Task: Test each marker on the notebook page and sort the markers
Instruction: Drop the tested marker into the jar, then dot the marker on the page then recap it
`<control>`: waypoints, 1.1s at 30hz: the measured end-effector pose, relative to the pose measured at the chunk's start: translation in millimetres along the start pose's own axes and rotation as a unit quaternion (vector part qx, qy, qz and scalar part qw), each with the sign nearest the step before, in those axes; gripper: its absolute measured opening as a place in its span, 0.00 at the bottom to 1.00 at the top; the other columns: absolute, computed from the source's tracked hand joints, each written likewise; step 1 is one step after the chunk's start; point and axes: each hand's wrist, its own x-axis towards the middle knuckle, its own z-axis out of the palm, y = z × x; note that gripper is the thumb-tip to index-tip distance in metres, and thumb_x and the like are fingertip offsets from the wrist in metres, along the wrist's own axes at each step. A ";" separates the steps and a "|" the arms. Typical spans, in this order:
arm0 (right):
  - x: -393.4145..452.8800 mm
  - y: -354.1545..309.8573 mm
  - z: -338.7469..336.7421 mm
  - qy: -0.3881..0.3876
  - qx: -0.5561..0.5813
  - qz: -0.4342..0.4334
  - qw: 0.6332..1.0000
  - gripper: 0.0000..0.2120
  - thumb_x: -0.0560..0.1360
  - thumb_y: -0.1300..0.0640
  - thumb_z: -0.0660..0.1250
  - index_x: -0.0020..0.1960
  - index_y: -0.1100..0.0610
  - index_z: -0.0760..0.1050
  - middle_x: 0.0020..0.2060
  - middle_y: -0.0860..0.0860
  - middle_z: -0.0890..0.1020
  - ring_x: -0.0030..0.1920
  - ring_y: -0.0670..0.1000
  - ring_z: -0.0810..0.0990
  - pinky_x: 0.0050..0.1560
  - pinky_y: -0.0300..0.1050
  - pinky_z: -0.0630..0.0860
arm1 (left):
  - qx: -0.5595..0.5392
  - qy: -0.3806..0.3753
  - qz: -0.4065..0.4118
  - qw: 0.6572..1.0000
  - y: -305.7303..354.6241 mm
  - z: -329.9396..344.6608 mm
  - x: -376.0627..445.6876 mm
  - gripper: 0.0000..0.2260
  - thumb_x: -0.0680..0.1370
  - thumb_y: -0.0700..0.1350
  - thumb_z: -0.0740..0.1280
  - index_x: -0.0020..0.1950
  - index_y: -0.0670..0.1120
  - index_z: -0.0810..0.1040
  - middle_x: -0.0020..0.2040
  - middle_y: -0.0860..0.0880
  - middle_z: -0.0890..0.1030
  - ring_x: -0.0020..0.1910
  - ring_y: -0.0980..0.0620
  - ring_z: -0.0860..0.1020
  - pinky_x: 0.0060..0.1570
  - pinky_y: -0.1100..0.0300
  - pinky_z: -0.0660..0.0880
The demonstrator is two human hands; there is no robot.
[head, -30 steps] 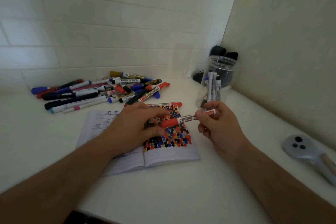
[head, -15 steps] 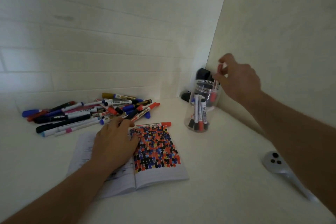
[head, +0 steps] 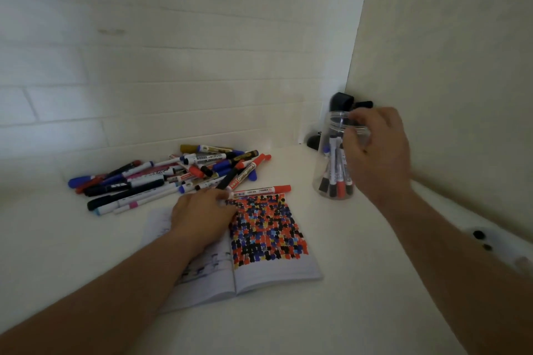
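An open notebook [head: 277,271] lies on the white desk, its right page filled with red, blue and black blots. My left hand [head: 202,215] rests flat on the notebook's fold, fingertips next to the white end of a red marker [head: 261,190] that lies along the page's top edge. A pile of several markers [head: 173,176] sits behind it. At the right stands a clear plastic jar [head: 326,158] with several markers upright inside. My right hand [head: 377,153] hovers in front of the jar's upper part, its fingers loosely curled and holding nothing.
Black objects [head: 341,101] stand in the corner behind the jar, and a dark round thing [head: 313,141] lies to its left. A pale device with black buttons [head: 484,242] lies at the right, partly behind my right forearm. Walls close off the back and right.
My right hand carried a red marker from above the notebook to the jar, let it go inside, and now hangs lower, empty. My left hand slid up to the page's top edge.
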 end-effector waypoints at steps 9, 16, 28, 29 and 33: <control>-81.6 -16.7 39.5 -0.187 0.113 0.015 0.976 0.08 0.80 0.55 0.68 0.58 0.47 0.78 0.42 0.41 0.77 0.36 0.44 0.76 0.38 0.41 0.76 | -0.090 0.072 0.009 0.993 -5.7 2.6 5.1 0.22 0.78 0.47 0.69 0.71 0.60 0.76 0.69 0.48 0.77 0.60 0.47 0.77 0.61 0.49 0.77; -80.5 3.1 45.4 -0.213 0.099 0.053 0.971 0.09 0.80 0.54 0.69 0.55 0.40 0.74 0.39 0.43 0.77 0.36 0.44 0.76 0.40 0.39 0.72 | 0.208 0.088 0.146 0.963 22.7 -8.6 25.1 0.16 0.80 0.62 0.62 0.67 0.66 0.77 0.63 0.49 0.77 0.65 0.42 0.70 0.65 0.44 0.69; -81.8 3.7 45.7 -0.243 0.091 0.041 0.965 0.10 0.80 0.52 0.69 0.61 0.45 0.80 0.39 0.42 0.77 0.41 0.42 0.76 0.44 0.37 0.73 | 0.198 0.141 0.262 0.934 30.3 11.3 28.1 0.10 0.80 0.57 0.66 0.59 0.56 0.78 0.58 0.52 0.77 0.59 0.48 0.73 0.60 0.49 0.68; -82.1 2.7 46.0 -0.248 0.089 0.031 0.964 0.14 0.80 0.51 0.70 0.65 0.45 0.79 0.38 0.42 0.76 0.41 0.42 0.75 0.44 0.36 0.72 | 0.162 0.144 0.294 0.931 35.0 5.9 22.2 0.09 0.80 0.56 0.67 0.58 0.56 0.78 0.55 0.54 0.78 0.56 0.49 0.75 0.59 0.50 0.70; -83.3 -4.9 44.5 -0.273 0.106 0.001 0.956 0.25 0.77 0.45 0.72 0.73 0.43 0.74 0.38 0.44 0.76 0.40 0.44 0.75 0.41 0.41 0.74 | -0.037 0.076 0.374 0.924 59.1 -18.2 -20.7 0.07 0.78 0.56 0.69 0.56 0.60 0.80 0.46 0.65 0.79 0.49 0.62 0.76 0.52 0.65 0.71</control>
